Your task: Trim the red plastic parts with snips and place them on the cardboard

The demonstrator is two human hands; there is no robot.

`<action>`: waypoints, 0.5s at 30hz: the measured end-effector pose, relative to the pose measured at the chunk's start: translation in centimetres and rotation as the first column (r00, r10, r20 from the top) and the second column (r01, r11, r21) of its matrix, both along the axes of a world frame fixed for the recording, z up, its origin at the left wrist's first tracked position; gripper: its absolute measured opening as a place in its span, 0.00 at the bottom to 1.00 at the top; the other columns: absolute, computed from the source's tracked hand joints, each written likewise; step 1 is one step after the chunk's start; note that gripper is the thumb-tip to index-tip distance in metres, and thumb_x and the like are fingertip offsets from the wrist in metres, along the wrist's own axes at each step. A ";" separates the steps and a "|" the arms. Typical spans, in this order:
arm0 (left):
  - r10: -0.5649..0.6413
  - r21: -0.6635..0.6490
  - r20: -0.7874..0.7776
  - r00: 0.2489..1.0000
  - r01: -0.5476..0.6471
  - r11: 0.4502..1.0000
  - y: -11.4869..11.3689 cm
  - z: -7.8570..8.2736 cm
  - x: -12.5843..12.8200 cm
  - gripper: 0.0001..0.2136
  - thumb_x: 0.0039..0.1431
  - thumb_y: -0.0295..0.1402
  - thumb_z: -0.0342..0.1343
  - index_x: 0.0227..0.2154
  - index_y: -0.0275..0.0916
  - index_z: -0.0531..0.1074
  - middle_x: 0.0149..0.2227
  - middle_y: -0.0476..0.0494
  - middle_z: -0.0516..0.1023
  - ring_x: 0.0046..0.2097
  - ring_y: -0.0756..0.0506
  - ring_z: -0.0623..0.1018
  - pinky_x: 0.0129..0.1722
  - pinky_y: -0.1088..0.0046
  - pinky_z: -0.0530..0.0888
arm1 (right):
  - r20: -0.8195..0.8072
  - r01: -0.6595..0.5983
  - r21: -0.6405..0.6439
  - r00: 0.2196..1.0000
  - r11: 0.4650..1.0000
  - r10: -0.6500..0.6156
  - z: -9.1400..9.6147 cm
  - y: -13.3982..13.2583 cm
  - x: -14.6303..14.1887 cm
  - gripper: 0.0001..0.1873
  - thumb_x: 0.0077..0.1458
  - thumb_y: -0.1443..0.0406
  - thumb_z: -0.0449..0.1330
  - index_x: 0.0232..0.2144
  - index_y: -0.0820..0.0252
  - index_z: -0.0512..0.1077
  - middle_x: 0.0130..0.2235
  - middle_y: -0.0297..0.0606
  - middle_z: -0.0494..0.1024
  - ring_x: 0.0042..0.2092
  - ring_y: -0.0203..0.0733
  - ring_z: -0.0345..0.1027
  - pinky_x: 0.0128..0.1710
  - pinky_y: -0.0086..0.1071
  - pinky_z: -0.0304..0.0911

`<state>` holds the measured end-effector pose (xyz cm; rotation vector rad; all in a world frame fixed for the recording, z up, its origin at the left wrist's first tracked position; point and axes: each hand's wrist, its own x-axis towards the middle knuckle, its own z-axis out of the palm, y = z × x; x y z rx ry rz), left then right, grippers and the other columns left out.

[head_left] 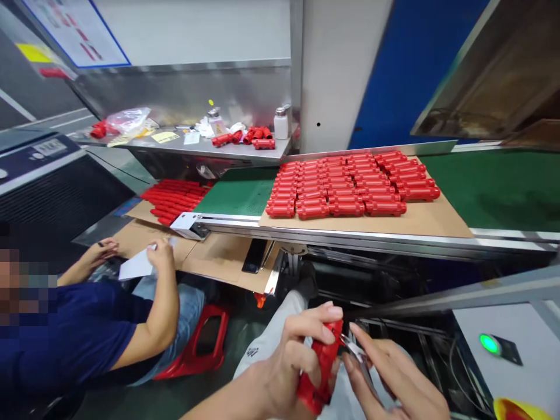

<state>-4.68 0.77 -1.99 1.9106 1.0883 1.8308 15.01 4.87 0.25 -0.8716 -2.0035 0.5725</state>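
Red plastic part | bottom centre of frame | our left hand curled firmly around it | our right hand closed on steel side cutters, tips at the part's edge

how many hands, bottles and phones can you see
hands: 4 (left hand, right hand, co-worker's hand, co-worker's other hand)
bottles: 2 (labelled bottle, white bottle)
phones: 1 (phone)
total: 7
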 end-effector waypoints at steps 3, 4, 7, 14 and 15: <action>0.043 -0.004 0.064 0.997 -0.043 0.999 -0.2 -0.3 0.2 0.14 0.63 0.17 0.61 0.39 0.44 0.65 0.49 0.41 0.73 0.64 0.32 0.81 0.60 0.51 0.87 | -0.026 -0.054 -0.015 0.998 0.998 0.054 0.4 0.1 -0.3 0.29 0.66 0.74 0.65 0.66 0.54 0.75 0.38 0.39 0.81 0.35 0.39 0.79 0.35 0.28 0.78; 0.067 -0.010 0.085 0.994 -0.067 0.998 -0.3 -0.3 0.4 0.15 0.62 0.16 0.61 0.37 0.44 0.65 0.49 0.42 0.74 0.64 0.33 0.82 0.60 0.53 0.87 | -0.029 -0.053 -0.020 0.998 0.998 0.052 0.4 0.1 -0.3 0.29 0.66 0.75 0.65 0.67 0.54 0.75 0.37 0.38 0.81 0.35 0.39 0.79 0.35 0.29 0.77; 0.126 -0.038 0.139 0.982 -0.122 0.992 -0.2 0.2 0.6 0.17 0.61 0.16 0.64 0.32 0.42 0.64 0.46 0.46 0.76 0.59 0.35 0.86 0.55 0.57 0.89 | -0.003 -0.037 -0.020 0.999 0.999 0.037 0.3 -0.1 -0.3 0.29 0.66 0.75 0.64 0.66 0.56 0.74 0.35 0.36 0.79 0.34 0.38 0.76 0.34 0.30 0.76; 0.120 -0.067 0.093 0.988 -0.114 0.991 -0.1 0.9 0.5 0.19 0.59 0.16 0.66 0.29 0.42 0.62 0.45 0.48 0.76 0.57 0.34 0.87 0.50 0.58 0.91 | -0.037 -0.001 -0.024 0.999 1.000 0.000 0.1 -0.5 -0.3 0.23 0.66 0.75 0.65 0.61 0.59 0.78 0.33 0.35 0.78 0.31 0.35 0.73 0.32 0.28 0.72; 0.108 -0.064 0.087 0.990 -0.102 0.993 -0.2 0.8 0.6 0.19 0.59 0.15 0.65 0.30 0.42 0.62 0.46 0.48 0.75 0.58 0.34 0.87 0.51 0.58 0.91 | -0.061 -0.004 -0.047 0.998 0.999 0.001 0.1 -0.5 -0.5 0.22 0.66 0.75 0.66 0.60 0.59 0.79 0.33 0.35 0.78 0.31 0.35 0.73 0.31 0.27 0.71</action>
